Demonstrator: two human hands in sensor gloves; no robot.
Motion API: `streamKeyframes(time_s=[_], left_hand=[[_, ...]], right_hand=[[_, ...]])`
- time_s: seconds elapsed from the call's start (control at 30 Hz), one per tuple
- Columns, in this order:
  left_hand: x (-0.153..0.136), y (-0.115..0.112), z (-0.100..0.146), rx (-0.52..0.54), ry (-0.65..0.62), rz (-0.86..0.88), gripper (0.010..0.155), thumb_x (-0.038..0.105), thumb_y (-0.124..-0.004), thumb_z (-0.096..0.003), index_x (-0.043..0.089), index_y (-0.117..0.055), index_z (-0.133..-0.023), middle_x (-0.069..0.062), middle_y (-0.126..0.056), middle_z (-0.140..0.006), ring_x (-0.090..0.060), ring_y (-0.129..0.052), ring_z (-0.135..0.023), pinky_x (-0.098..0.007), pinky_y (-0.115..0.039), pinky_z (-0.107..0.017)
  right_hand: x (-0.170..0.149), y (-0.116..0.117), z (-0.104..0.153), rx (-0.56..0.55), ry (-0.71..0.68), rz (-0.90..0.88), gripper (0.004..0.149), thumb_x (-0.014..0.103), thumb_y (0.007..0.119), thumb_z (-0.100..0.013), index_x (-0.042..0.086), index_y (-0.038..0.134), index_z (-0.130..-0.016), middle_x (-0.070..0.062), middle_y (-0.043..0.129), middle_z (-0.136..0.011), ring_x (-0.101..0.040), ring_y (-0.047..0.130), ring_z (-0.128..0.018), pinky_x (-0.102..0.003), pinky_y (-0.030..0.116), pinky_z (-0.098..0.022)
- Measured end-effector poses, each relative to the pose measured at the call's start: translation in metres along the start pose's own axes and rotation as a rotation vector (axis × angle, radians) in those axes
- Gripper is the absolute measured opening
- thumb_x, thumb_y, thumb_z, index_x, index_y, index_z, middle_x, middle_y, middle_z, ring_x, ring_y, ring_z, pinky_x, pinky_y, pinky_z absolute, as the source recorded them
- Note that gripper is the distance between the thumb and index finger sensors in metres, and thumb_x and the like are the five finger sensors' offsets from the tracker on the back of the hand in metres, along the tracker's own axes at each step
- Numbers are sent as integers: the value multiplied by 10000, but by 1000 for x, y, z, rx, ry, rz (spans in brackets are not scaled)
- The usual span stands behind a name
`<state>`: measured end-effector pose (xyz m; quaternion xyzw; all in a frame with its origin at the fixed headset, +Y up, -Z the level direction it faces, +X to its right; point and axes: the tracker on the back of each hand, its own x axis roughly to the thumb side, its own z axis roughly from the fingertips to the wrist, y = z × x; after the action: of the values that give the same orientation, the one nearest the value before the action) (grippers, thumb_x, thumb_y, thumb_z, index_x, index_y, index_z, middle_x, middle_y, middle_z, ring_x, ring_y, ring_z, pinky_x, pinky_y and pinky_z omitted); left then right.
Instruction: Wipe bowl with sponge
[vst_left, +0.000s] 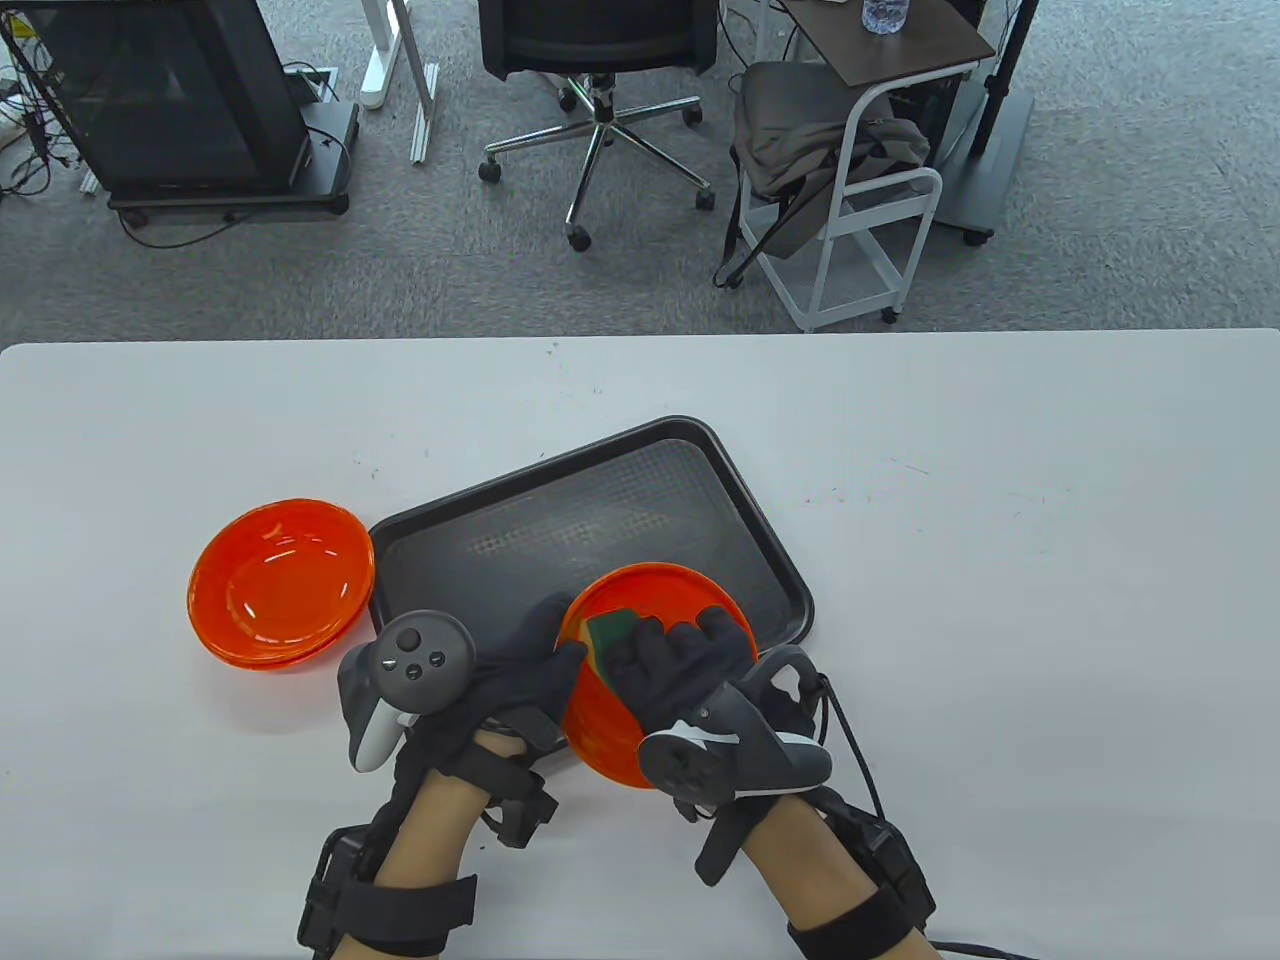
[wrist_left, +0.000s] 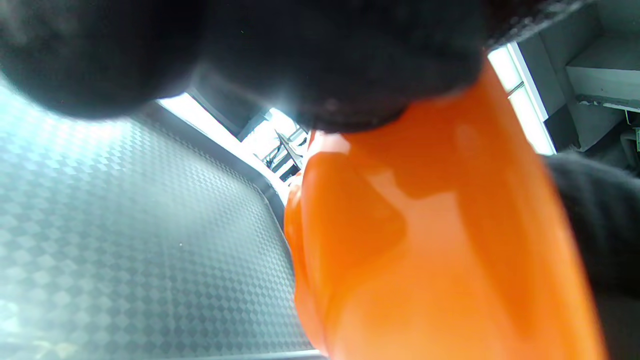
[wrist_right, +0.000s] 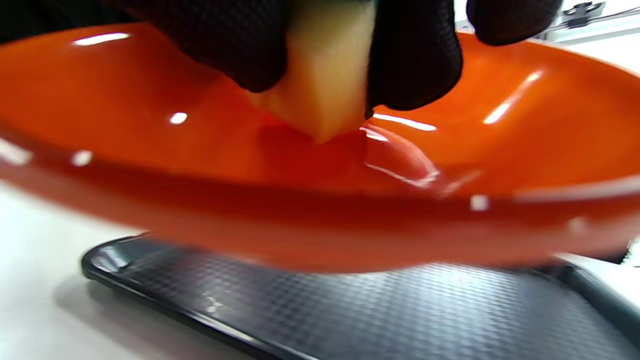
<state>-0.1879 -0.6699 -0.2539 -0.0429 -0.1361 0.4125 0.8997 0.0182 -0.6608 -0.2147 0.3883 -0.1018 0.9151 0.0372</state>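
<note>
Left hand (vst_left: 520, 670) grips the glossy, likely slippery bowl (vst_left: 610, 730) by its left rim; right hand (vst_left: 680, 670) pinches the soft sponge (vst_left: 606, 637) inside.

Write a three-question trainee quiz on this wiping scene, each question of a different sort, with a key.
1. True or false: the sponge lies flat on the tray.
2. Which hand presses the sponge into the held bowl? A. left hand B. right hand C. neither
3. Fill in: the spare bowls sit on the table, to the ______ of the tray in the table view.

Key: 1. False; it is inside the held bowl. 2. B; the left hand grips that bowl's rim. 3. left.
</note>
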Motion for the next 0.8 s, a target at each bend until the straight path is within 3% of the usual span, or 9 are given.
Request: streamKeyframes(time_s=[0.33, 0.57, 0.8], left_hand=[[-10, 12, 2, 82, 39, 7, 557, 411, -767, -535, 128, -681, -1007, -80, -950, -435, -93, -995, -75, -341, -918, -153], [-12, 22, 4, 107, 44, 13, 551, 410, -781, -529, 132, -704, -999, -85, -950, -420, -99, -990, -60, -345, -915, -145], [-9, 19, 3, 60, 28, 37, 549, 407, -792, -524, 124, -720, -988, -88, -952, -397, -95, -986, -36, -339, -915, -124]], right_hand=[[8, 4, -4, 89, -75, -135, 458, 269, 781, -531, 117, 656, -944, -245, 772, -961, -435, 802, -748, -697, 582, -588], [8, 3, -5, 234, 70, 21, 447, 252, 784, -521, 82, 677, -921, -258, 767, -954, -450, 786, -741, -685, 585, -586], [0, 1, -3, 212, 183, 153, 447, 248, 783, -520, 73, 675, -917, -258, 764, -951, -446, 785, -733, -670, 598, -579]])
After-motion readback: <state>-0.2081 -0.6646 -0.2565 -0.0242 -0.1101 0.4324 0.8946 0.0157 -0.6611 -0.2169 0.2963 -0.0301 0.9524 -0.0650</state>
